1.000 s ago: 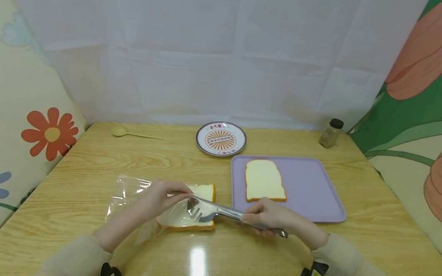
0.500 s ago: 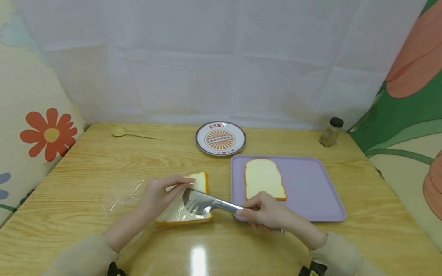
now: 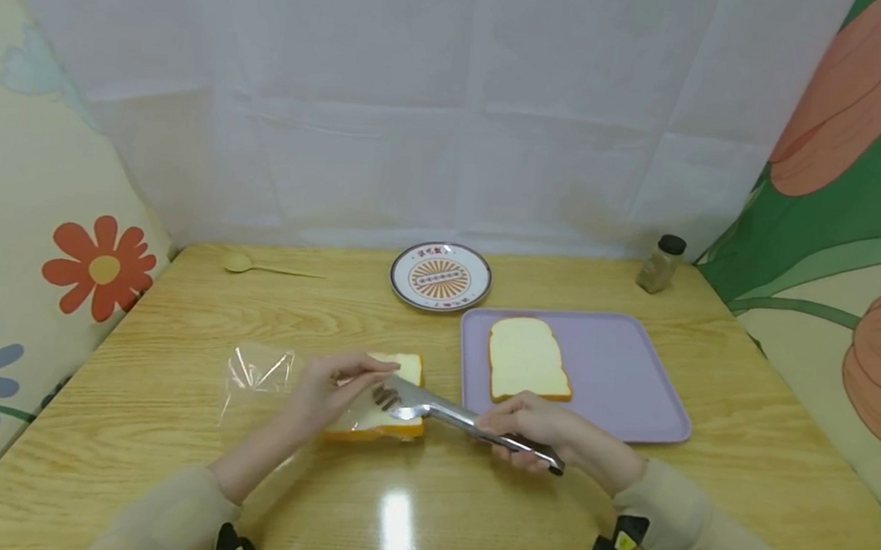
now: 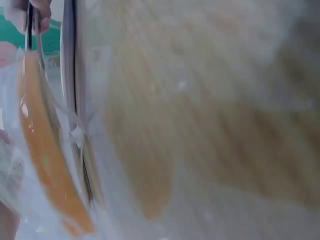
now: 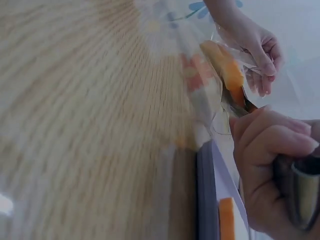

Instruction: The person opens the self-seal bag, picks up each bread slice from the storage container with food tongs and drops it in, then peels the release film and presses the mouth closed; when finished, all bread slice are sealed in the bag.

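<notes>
In the head view my left hand (image 3: 330, 390) pinches the mouth of a clear plastic bag (image 3: 259, 372), its fingertips over a white bread slice (image 3: 408, 371) with an orange-brown crust. Most of that slice lies inside the bag. Metal food tongs (image 3: 451, 413) run from my right hand (image 3: 525, 429), which grips their handle, to the slice, where the broad end overlaps it. The left wrist view shows the slice's crust (image 4: 45, 155) edge-on under the film. From the right wrist, the tongs' handle end (image 5: 302, 185) pokes out past my curled fingers (image 5: 270, 132).
A lilac tray (image 3: 625, 380) with another bread slice (image 3: 526, 358) stands right of the bag. Behind are a patterned plate (image 3: 440, 277), a yellow spoon (image 3: 272, 269) at left and a black-capped jar (image 3: 660, 263) at right. A white cloth (image 3: 448, 126) hangs behind the table.
The bagged slice has tilted and shifted slightly away from me, then levelled again. My left hand has moved a little to the right, and the tongs have turned slightly. The tray stays put.
</notes>
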Motion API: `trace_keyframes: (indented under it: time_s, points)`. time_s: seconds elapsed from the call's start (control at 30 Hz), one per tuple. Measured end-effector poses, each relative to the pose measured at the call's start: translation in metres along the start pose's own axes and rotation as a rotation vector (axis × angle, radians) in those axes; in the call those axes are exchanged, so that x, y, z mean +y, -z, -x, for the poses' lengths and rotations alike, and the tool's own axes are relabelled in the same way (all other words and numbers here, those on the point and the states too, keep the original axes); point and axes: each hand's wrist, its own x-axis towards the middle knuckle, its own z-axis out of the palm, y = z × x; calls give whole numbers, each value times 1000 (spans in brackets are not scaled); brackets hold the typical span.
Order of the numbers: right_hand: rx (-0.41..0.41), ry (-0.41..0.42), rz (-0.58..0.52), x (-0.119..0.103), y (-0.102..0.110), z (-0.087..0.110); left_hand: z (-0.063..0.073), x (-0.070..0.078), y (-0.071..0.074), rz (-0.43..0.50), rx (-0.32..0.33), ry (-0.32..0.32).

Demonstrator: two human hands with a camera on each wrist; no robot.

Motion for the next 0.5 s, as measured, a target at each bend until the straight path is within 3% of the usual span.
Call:
trace_keyframes:
  time_s: [0.2, 0.5]
  points:
    - [65, 57, 175, -4, 4, 4, -3, -4, 11, -206, -10, 138]
    - [100, 81, 255, -7, 23, 22, -12, -9, 18, -234, -21, 185]
